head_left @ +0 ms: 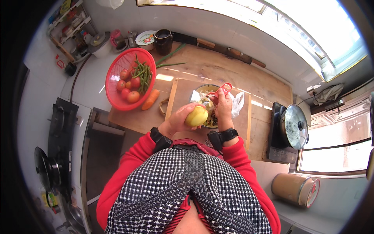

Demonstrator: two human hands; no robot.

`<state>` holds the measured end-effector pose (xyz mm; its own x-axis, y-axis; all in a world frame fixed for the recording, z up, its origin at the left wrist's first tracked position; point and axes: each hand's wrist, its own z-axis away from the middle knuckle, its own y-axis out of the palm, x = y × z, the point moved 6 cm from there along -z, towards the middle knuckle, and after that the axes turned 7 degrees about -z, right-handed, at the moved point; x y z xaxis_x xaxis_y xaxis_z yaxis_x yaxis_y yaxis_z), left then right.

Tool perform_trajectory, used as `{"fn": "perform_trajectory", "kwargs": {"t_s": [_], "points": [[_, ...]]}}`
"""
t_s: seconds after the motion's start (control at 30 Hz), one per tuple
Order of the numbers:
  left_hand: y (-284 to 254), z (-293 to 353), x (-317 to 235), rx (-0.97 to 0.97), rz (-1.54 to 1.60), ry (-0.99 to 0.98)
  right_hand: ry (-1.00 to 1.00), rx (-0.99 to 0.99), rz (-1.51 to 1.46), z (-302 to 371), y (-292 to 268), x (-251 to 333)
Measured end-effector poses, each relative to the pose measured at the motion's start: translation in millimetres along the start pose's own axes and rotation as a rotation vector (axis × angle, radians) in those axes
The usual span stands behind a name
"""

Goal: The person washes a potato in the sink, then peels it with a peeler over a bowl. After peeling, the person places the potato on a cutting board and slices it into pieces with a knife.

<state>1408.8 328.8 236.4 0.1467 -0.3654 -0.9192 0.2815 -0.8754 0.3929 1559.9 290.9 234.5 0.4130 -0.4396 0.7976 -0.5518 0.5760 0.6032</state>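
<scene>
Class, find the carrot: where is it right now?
In the head view, the carrot lies left of centre on the wooden worktop, beside the lower right of the red basket, farther left than the person's left hand.

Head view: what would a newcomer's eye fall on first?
Probably the round red plastic basket of red tomatoes and long green beans, upper left of centre. Next, near the centre, the left hand holds a smooth yellow potato and the right hand grips a red-handled peeler.
</scene>
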Motion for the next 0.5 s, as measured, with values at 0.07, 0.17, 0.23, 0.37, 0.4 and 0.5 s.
{"fn": "perform_trajectory", "kwargs": {"t_s": [0.07,0.17,0.23,0.37,0.4,0.5], "points": [[-3,-1,1,-0.045,-0.028,-0.02,-0.017,-0.084,0.029,-3,-11,9],[-7,-9,7,-0.058,0.156,-0.061,-0.067,0.006,-0.028,6,1,18],[-5,-10,12,-0.044,0.34,-0.126,-0.036,0.165,-0.032,20,22,19],[4,-11,12,0.018,0.575,-0.135,-0.074,0.321,0.249,50,60,11],[4,-9,13,-0.022,0.572,-0.151,-0.201,0.402,0.527,55,67,17],[3,-7,16,-0.092,0.572,-0.165,-0.212,0.373,0.584,56,69,18]]}}
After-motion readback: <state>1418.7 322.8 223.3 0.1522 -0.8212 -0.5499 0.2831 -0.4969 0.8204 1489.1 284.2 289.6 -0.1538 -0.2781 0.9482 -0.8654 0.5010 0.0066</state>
